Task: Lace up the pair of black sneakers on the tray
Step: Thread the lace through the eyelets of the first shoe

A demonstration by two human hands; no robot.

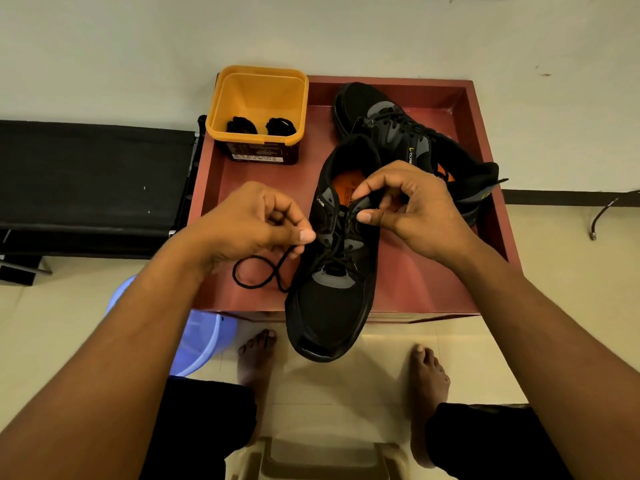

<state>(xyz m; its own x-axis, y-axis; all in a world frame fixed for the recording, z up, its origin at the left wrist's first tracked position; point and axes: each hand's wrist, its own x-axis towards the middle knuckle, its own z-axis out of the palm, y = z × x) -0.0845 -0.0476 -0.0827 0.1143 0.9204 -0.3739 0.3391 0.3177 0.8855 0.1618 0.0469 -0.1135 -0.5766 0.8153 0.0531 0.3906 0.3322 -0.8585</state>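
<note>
Head view: near sneaker [332, 271] lies toe-out over front edge of red tray [398, 271]. L hand [252, 223] pinches black lace [263, 271]; R hand [405, 206] pinches lace at upper eyelets. 2nd sneaker [398, 133] behind, on tray. Yellow tub [258, 105] w/ lace bundles.

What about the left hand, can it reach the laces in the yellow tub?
Probably yes: the tub is open-topped with nothing between, but the left hand pinches a lace now.
</note>
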